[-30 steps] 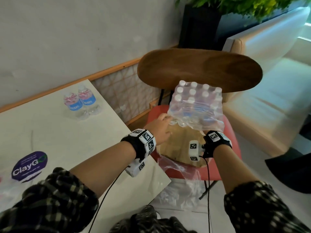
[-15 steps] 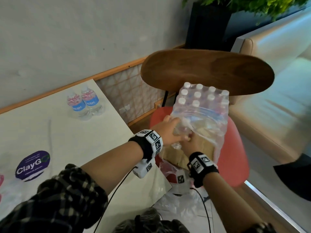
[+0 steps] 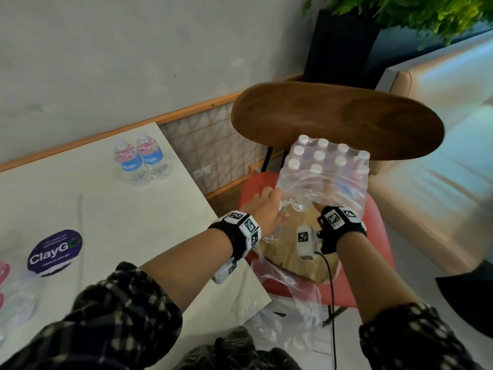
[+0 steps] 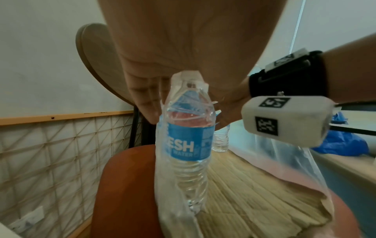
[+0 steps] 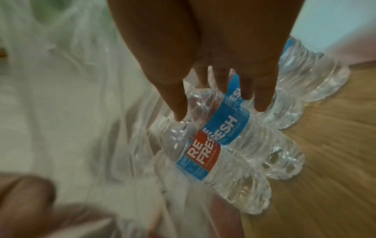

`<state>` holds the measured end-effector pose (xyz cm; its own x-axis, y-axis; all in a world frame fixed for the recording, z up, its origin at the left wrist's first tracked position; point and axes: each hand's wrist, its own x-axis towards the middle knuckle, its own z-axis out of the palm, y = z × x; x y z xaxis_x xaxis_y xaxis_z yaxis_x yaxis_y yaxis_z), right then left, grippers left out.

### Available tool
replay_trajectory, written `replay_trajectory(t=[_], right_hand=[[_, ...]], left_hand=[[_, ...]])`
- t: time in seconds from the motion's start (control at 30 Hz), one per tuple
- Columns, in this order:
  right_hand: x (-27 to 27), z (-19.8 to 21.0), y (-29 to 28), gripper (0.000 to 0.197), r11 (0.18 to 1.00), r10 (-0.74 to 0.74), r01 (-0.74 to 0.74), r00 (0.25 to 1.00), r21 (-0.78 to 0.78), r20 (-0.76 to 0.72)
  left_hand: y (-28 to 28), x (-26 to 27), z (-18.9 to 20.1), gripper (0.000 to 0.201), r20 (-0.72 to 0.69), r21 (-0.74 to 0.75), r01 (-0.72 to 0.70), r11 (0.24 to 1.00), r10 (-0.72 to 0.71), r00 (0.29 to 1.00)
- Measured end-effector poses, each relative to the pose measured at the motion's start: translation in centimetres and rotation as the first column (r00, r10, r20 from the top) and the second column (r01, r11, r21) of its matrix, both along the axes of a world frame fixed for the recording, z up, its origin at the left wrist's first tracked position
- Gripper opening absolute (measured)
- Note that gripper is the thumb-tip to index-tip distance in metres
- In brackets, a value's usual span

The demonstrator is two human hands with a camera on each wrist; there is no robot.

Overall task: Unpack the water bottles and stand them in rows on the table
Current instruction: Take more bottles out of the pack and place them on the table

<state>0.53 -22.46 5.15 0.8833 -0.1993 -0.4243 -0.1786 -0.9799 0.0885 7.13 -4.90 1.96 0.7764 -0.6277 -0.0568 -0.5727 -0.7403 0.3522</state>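
Note:
A shrink-wrapped pack of water bottles (image 3: 325, 172) stands on cardboard on a red chair seat (image 3: 373, 236). My left hand (image 3: 277, 201) is at the pack's torn lower left corner. In the left wrist view it (image 4: 183, 90) grips the film-covered top of one blue-labelled bottle (image 4: 187, 136), which hangs upright. My right hand (image 5: 220, 111) is inside the wrap, thumb and straight fingers either side of a bottle's shoulder (image 5: 230, 125); another bottle (image 5: 203, 161) leans beside it. Two bottles (image 3: 138, 158) stand together at the back of the white table (image 3: 106, 209).
The chair's brown backrest (image 3: 333, 118) rises just behind the pack. Loose plastic film (image 3: 288, 284) hangs off the seat front. A purple sticker (image 3: 54, 252) lies on the table, and more wrapped bottles (image 3: 5, 289) at its left edge. A beige sofa (image 3: 440, 156) stands to the right.
My right hand has moved from beside the left hand to the right and into the wrap. The left hand stays at the pack's left corner, now with a bottle hanging under it.

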Motion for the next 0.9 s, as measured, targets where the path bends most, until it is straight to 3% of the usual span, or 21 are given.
replay_trajectory(t=[0.07,0.13,0.2,0.27,0.4,0.5,0.57,0.6,0.63,0.67,0.73,0.77,0.8,0.9], right_hand=[[0.7,0.5,0.4,0.095,0.982,0.114,-0.120,0.992,-0.146,-0.047],[1.1,0.5,1.0,0.084,0.975,0.123,-0.136,0.989,-0.176,-0.085],[1.2,0.0,1.2,0.082,0.978,0.121,-0.129,0.991,-0.164,-0.058],[0.7,-0.7,1.5,0.091,0.989,0.093,-0.096,0.995,-0.109,-0.028],[-1.1,-2.2,2.6,0.111,0.999,0.030,-0.028,0.998,-0.029,0.049],[-3.2,-2.9,3.7,0.096,1.000,-0.005,0.004,0.999,0.009,0.046],[-4.1,-3.5,4.4,0.085,0.974,-0.160,0.146,0.985,0.173,0.068],[-3.9,-3.9,4.7,0.085,0.892,-0.338,0.290,0.937,0.348,0.087],[-3.5,-4.2,5.3,0.079,0.726,-0.527,0.396,0.846,0.563,0.084],[-3.1,-4.3,6.2,0.070,0.506,-0.685,0.438,0.728,0.743,0.037],[-3.2,-4.0,8.7,0.055,0.119,-0.871,0.292,0.490,0.949,-0.042],[-3.7,-3.9,10.3,0.046,0.018,-0.889,0.192,0.452,0.981,-0.072],[-4.2,-3.5,12.3,0.036,-0.023,-0.888,0.139,0.451,0.990,-0.084],[-6.4,-3.1,17.6,0.027,-0.083,-0.865,-0.005,0.498,0.997,-0.069]], left_hand=[[0.6,0.0,-0.2,0.036,0.102,0.024,-0.018,1.000,0.015,0.995],[1.4,0.3,-0.1,0.041,0.159,0.064,-0.035,0.997,0.024,0.987],[2.5,0.5,0.1,0.044,0.076,0.079,-0.049,0.996,0.043,0.996],[3.4,0.5,0.3,0.043,-0.042,0.074,-0.041,0.996,0.044,0.998],[4.9,-0.6,0.5,0.044,-0.058,0.014,-0.015,1.000,0.016,0.998],[6.3,-1.2,1.1,0.040,-0.083,-0.032,-0.033,0.999,0.030,0.996],[7.8,-1.5,1.8,0.037,-0.111,-0.079,-0.053,0.995,0.044,0.993],[8.8,-1.7,2.3,0.036,-0.117,-0.100,-0.061,0.993,0.050,0.992],[9.9,-1.9,2.8,0.034,-0.120,-0.116,-0.070,0.991,0.056,0.991],[11.1,-2.2,3.4,0.033,-0.118,-0.137,-0.078,0.988,0.062,0.991],[13.9,-2.9,4.8,0.033,-0.109,-0.178,-0.095,0.979,0.076,0.991],[15.4,-3.2,5.4,0.034,-0.105,-0.188,-0.106,0.976,0.087,0.991],[17.1,-3.5,6.0,0.036,-0.103,-0.190,-0.119,0.975,0.101,0.990],[22.7,-4.7,6.8,0.036,-0.116,-0.098,-0.149,0.984,0.138,0.984]])
